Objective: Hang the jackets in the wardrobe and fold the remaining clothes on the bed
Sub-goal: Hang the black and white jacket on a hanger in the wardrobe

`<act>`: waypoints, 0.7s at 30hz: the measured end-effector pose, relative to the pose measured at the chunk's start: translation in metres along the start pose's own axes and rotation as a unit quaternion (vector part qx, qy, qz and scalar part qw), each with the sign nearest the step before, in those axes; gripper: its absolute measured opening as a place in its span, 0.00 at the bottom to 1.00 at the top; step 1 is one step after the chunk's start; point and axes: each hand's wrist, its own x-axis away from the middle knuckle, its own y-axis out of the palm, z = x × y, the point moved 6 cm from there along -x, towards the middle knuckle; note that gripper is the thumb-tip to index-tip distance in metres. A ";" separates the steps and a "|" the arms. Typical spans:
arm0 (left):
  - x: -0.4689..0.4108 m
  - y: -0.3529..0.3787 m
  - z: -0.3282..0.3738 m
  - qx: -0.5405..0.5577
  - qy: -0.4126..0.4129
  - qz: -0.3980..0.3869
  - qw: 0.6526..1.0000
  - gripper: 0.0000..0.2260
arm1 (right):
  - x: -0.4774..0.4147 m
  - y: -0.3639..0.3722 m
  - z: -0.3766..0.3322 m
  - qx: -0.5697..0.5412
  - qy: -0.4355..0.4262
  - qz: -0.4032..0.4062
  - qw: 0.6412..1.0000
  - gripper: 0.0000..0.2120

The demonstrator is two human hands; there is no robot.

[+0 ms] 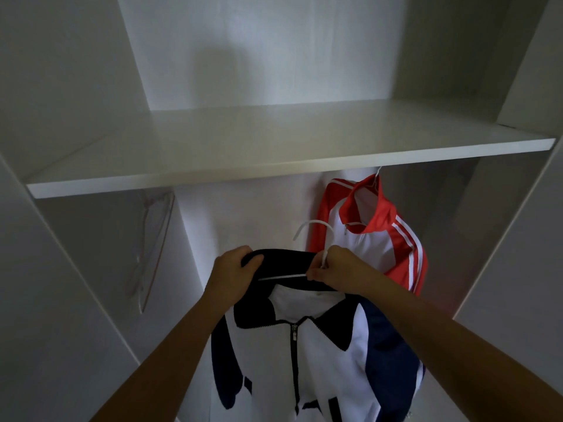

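Navy-and-white jacket (329, 354): I hold it up in the wardrobe's (61, 86) lower bay, below the shelf (274, 141). The cloth is smooth and synthetic, and the front is zipped to just under the collar (283, 257).

My left hand (234, 272) grips the dark collar, fingers (254, 260) curled round its top edge.

My right hand (338, 269) pinches the neck of a thin white hanger (313, 226), fingers closed tight on it. The curved hook rises above my knuckles.

Behind, to the right, a red-and-white jacket (380, 248) with striped sleeves hangs under the flat white shelf.

Far left, bare wire hangers (152, 245) hang against the side panel.
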 end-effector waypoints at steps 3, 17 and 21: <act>-0.010 0.001 0.004 -0.023 0.041 0.079 0.996 0.11 | -0.008 -0.013 0.004 -0.019 0.020 0.011 1.000 0.09; -0.108 0.116 0.002 -0.368 0.226 -0.089 0.898 0.10 | -0.075 -0.054 0.087 -0.033 0.022 0.119 0.992 0.09; -0.134 0.135 -0.001 -0.396 0.249 -0.080 0.880 0.05 | -0.097 -0.051 0.109 0.034 -0.019 0.161 0.986 0.09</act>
